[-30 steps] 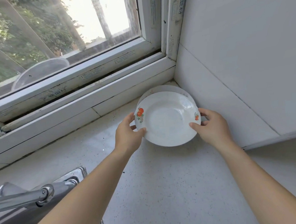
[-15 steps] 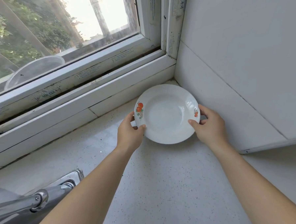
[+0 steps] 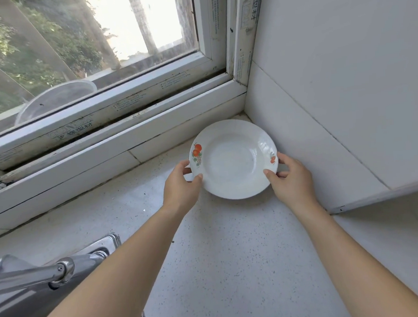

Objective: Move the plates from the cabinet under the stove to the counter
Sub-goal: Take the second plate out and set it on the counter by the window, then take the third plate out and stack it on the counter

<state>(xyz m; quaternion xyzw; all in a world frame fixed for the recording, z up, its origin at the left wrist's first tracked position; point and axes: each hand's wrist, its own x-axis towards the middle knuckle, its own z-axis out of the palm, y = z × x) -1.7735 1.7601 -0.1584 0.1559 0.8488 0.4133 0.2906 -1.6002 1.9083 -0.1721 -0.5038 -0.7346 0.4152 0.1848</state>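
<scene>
Lowered since the earlier frame, the plate is sitting in the bench corner; left hand and right hand are pinching its rim; set-down is probably finishing; releasing both hands is following.

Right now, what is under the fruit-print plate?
Fingers of the left hand and right hand reach under the rim of the plate, thumbs on top. Speckled counter shows around it. Whatever lies directly beneath, bare counter or another plate, is covered.
</scene>
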